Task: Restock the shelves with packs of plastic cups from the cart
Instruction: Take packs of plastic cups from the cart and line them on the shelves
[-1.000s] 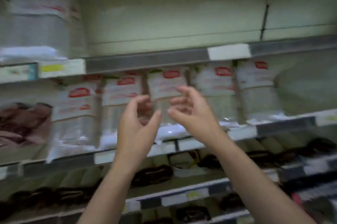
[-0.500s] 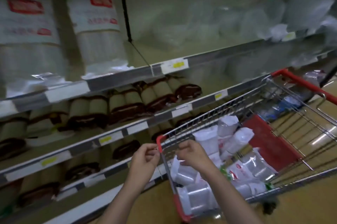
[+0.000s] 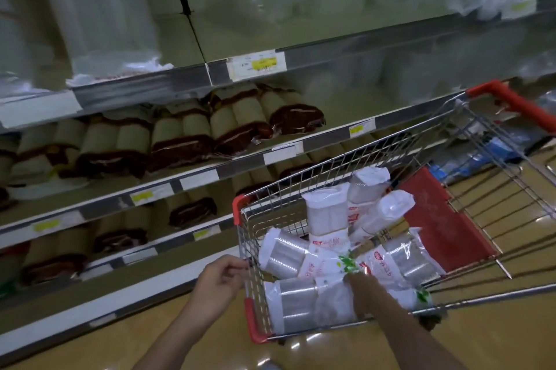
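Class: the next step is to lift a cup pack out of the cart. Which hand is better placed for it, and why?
Right. The right hand is already down inside the cart, on the packs. The left hand is outside, at the cart's near wire corner.

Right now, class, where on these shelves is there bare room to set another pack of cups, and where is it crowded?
Free: the upper shelf right of the standing cup packs, behind the yellow price tag. Crowded: the shelf below, filled with brown rolls.
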`<action>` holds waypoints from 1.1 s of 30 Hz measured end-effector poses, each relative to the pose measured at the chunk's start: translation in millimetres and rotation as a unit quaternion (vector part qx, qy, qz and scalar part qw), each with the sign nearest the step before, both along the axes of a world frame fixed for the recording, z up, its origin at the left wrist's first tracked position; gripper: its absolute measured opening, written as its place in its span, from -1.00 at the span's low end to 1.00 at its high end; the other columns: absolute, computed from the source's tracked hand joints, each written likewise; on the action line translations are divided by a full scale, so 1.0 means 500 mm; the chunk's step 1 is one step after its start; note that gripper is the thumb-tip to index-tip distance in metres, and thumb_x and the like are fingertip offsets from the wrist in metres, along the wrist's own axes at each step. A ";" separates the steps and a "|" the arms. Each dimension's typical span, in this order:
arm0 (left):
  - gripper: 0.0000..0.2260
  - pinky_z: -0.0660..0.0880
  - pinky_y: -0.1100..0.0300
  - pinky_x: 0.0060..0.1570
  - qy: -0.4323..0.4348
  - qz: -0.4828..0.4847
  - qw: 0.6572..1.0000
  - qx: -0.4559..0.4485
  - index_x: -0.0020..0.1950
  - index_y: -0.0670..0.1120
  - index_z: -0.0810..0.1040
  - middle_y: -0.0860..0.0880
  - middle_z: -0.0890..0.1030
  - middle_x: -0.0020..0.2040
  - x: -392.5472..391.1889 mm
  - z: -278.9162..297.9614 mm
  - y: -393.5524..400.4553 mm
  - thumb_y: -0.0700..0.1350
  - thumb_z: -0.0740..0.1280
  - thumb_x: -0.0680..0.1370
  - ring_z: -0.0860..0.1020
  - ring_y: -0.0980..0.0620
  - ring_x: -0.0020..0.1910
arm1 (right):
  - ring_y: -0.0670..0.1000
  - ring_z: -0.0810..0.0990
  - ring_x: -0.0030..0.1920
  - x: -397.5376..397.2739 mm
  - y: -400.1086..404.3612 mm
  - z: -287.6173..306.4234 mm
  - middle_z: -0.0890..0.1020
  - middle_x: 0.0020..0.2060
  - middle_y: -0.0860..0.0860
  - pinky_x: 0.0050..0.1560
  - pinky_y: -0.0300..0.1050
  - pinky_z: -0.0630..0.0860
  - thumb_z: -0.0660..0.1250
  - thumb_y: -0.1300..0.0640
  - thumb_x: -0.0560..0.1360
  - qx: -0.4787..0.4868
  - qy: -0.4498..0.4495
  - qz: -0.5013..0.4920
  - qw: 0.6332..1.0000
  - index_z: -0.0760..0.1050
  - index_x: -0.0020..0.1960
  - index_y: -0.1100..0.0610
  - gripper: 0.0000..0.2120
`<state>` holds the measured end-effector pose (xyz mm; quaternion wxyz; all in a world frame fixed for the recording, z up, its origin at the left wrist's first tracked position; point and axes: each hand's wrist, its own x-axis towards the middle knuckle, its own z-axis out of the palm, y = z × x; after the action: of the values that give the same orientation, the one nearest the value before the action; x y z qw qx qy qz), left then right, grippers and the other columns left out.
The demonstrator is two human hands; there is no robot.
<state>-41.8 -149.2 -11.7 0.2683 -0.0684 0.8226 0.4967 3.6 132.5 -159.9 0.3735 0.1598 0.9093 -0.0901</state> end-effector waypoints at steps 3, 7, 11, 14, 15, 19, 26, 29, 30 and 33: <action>-0.87 0.44 0.24 -0.25 -0.035 0.034 0.999 0.002 -0.14 -0.09 0.58 -0.02 0.62 -0.18 0.005 -0.020 0.002 -0.26 0.29 0.55 0.57 0.03 -0.18 | 0.11 0.37 0.35 -0.009 -0.008 -0.023 0.41 0.33 0.06 0.32 0.12 0.35 0.31 0.23 0.47 0.047 -0.019 0.056 0.997 0.29 0.35 0.06 -0.52; -0.87 0.50 0.13 -0.18 -0.064 0.049 0.997 -0.010 -0.09 -0.10 0.59 -0.10 0.63 -0.09 0.006 -0.028 -0.006 -0.23 0.26 0.57 0.58 -0.03 -0.13 | 0.08 0.43 0.30 -0.058 -0.013 0.048 0.45 0.29 0.05 0.34 0.10 0.34 0.48 0.09 0.31 -0.010 -0.040 0.106 0.994 0.31 0.34 0.09 -0.34; -0.80 0.57 -0.03 -0.02 -0.136 0.073 0.988 0.024 -0.02 -0.11 0.57 -0.11 0.63 -0.04 -0.010 -0.006 0.001 0.01 0.29 0.55 0.60 -0.04 -0.08 | 0.06 0.47 0.21 -0.098 -0.016 0.193 0.49 0.20 0.02 0.13 -0.14 0.42 0.50 0.06 0.24 -0.131 0.128 0.093 0.979 0.38 0.30 0.05 -0.34; -0.46 0.57 -0.05 -0.05 -0.253 0.083 0.957 0.117 0.12 -0.11 0.53 -0.18 0.64 0.07 -0.039 0.017 0.006 0.30 0.32 0.38 0.60 -0.14 0.03 | -0.01 0.30 0.33 -0.083 -0.046 0.295 0.41 0.27 -0.11 0.34 0.08 0.30 0.43 -0.01 0.25 -0.141 0.241 0.148 0.949 0.33 0.32 -0.16 -0.34; -0.32 0.55 -0.04 -0.06 -0.287 0.070 0.944 0.145 0.21 -0.11 0.50 -0.19 0.61 0.15 -0.048 0.015 0.011 0.37 0.31 0.31 0.58 -0.16 0.08 | -0.02 0.21 0.39 -0.071 -0.057 0.312 0.36 0.31 -0.16 0.38 0.15 0.24 0.39 -0.07 0.28 -0.150 0.274 0.159 0.936 0.29 0.32 -0.23 -0.37; -0.47 0.42 -0.03 0.14 -0.345 0.054 0.864 0.362 0.27 -0.12 0.54 -0.21 0.60 0.18 -0.054 0.037 0.039 0.21 0.28 0.47 0.56 -0.20 0.12 | 0.00 0.14 0.43 -0.029 -0.117 0.335 0.26 0.34 -0.16 0.26 0.02 0.34 0.39 0.07 0.35 -0.185 0.444 0.181 0.858 0.28 0.25 -0.33 -0.42; -0.27 0.33 -0.30 0.31 -0.194 0.050 0.890 0.410 0.32 -0.19 0.45 -0.31 0.55 0.25 -0.062 0.045 0.006 -0.06 0.60 0.21 0.49 -0.32 0.26 | 0.00 0.59 0.08 -0.036 -0.145 0.391 0.53 0.12 -0.09 0.00 -0.12 0.57 0.28 0.24 0.54 -0.526 0.250 -0.225 0.781 0.37 0.17 -0.26 -0.59; -0.35 0.39 -0.26 0.27 -0.162 0.040 0.906 0.388 0.30 -0.17 0.46 -0.28 0.58 0.21 -0.058 0.062 -0.015 -0.02 0.55 0.27 0.54 -0.29 0.21 | 0.21 0.62 0.04 -0.049 -0.168 0.408 0.66 0.06 0.18 0.03 0.13 0.51 0.29 0.02 0.48 -0.660 0.123 -0.354 0.652 0.59 0.13 0.08 -0.72; -0.34 0.45 -0.22 0.23 -0.134 0.033 0.921 0.364 0.31 -0.14 0.44 -0.23 0.61 0.19 -0.058 0.069 -0.017 0.03 0.54 0.29 0.58 -0.24 0.17 | 0.24 0.61 0.11 -0.053 -0.180 0.408 0.65 0.10 0.20 0.08 0.15 0.51 0.27 0.02 0.49 -0.680 0.119 -0.362 0.627 0.57 0.18 0.13 -0.68; -0.25 0.60 -0.01 0.06 -0.024 0.017 0.972 0.233 0.36 0.00 0.32 0.00 0.63 0.16 -0.054 0.102 -0.023 0.23 0.47 0.27 0.67 0.00 0.04 | 0.23 0.63 0.12 -0.062 -0.226 0.418 0.65 0.11 0.22 0.02 0.06 0.59 0.33 0.13 0.43 -0.690 0.183 -0.336 0.615 0.46 0.26 0.23 -0.58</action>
<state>-68.7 -160.5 39.3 0.2879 -0.0302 0.6762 0.6775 -27.6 19.5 48.9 0.1428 0.1293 0.5118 -0.8372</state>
